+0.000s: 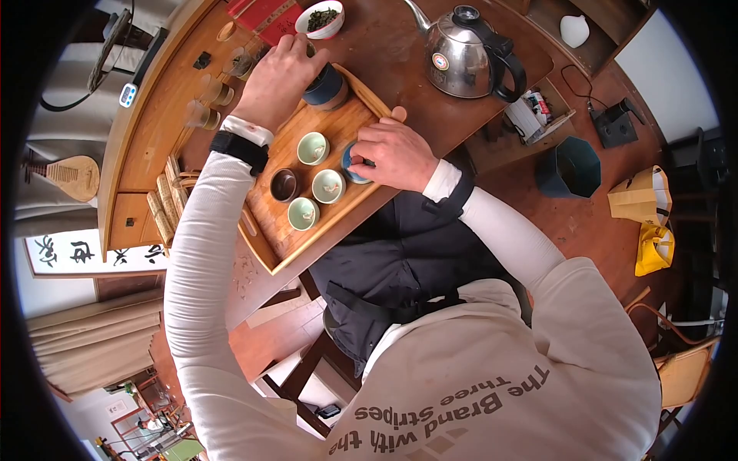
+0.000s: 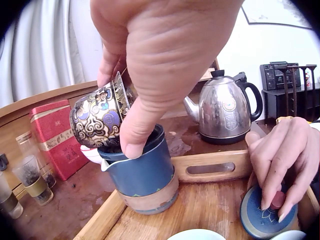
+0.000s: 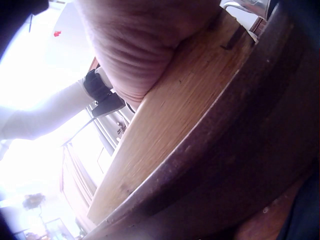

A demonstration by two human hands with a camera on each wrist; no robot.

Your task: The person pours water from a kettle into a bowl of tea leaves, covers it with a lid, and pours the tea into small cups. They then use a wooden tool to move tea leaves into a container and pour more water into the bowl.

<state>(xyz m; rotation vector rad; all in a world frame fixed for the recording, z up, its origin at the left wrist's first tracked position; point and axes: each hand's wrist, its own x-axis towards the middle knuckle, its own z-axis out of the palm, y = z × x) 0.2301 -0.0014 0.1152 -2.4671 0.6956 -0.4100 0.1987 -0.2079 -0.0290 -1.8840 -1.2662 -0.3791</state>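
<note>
My left hand [image 1: 280, 81] is over the far end of the wooden tray [image 2: 205, 192], at a blue teapot [image 1: 326, 91] with a brown band and small spout. In the left wrist view it grips a black-and-gold patterned cup [image 2: 97, 120], tilted over the pot [image 2: 142, 172], with the thumb at the pot's rim. My right hand [image 1: 396, 154] pinches the reddish knob [image 2: 278, 200] of a blue lid [image 2: 257, 215] at the tray's near right side. The right wrist view shows the heel of that hand [image 3: 135, 50] against the tray's outer side [image 3: 165, 115]; its fingers are hidden there.
Several pale green cups [image 1: 313, 148] and a dark brown cup [image 1: 284, 185] sit on the tray. A steel kettle [image 1: 465, 58] stands right of it. Beyond are a bowl of tea leaves [image 1: 320, 21], a red box [image 2: 60, 140] and small glass jars [image 2: 35, 182].
</note>
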